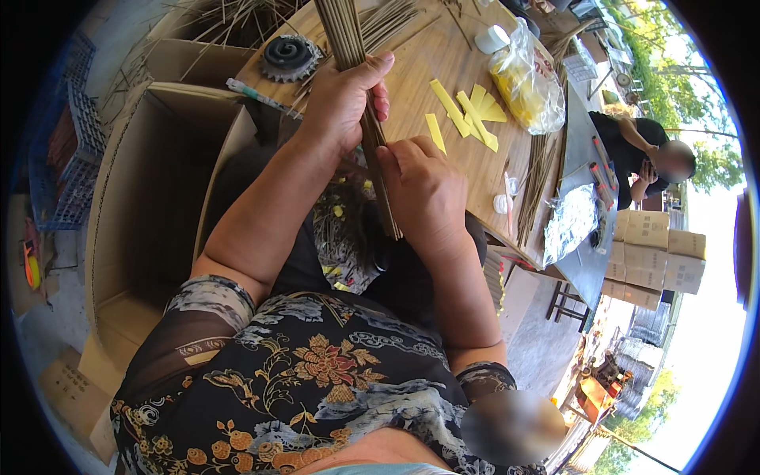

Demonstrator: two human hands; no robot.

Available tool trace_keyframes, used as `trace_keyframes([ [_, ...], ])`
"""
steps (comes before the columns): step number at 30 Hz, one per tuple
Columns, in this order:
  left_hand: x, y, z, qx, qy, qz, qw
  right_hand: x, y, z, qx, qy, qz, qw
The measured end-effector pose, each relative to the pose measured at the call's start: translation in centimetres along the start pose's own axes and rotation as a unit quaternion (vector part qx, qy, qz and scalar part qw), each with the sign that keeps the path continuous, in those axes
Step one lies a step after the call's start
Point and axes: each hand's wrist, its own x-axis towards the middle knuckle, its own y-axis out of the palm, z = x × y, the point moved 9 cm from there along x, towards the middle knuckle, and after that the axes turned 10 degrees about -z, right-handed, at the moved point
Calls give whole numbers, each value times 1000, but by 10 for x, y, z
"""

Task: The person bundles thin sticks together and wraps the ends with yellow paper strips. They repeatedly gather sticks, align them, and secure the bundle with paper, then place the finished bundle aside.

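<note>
A long bundle of thin brown sticks point(341, 33), like incense sticks, runs slantwise in front of me, from the top edge down toward my lap. My left hand point(342, 99) is wrapped round its middle, thumb across the front. Lower down, my right hand point(427, 190) is closed at the bundle's side, its thumb and curled fingers against the sticks. The right fingertips are partly hidden. Yellow paper strips point(467, 113) lie loose on the wooden table point(412, 75) beyond my right hand. More loose sticks point(388, 22) are spread on the table behind the bundle.
An open cardboard box point(150, 198) stands at my left, with blue crates point(75, 150) beyond. On the table are a dark coil in a scalloped dish point(291, 57), a plastic bag with yellow contents point(529, 83) and a white cup point(492, 39). A person point(633, 154) sits at far right near stacked cartons point(645, 253).
</note>
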Motion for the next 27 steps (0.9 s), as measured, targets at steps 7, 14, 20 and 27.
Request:
trace_keyframes([
  [7, 1, -5, -2, -37, -21, -32, 999, 5, -12, 10, -27, -15, 7, 999],
  [14, 13, -20, -16, -72, 8, -63, 995, -10, -24, -1, 34, 31, 48, 998],
  [20, 24, -25, -23, -80, 14, -17, 997, -27, -50, -9, 20, 19, 66, 997],
  [27, 34, -43, -42, -129, 8, -68, 989, -50, -72, -36, 20, 96, 82, 992],
])
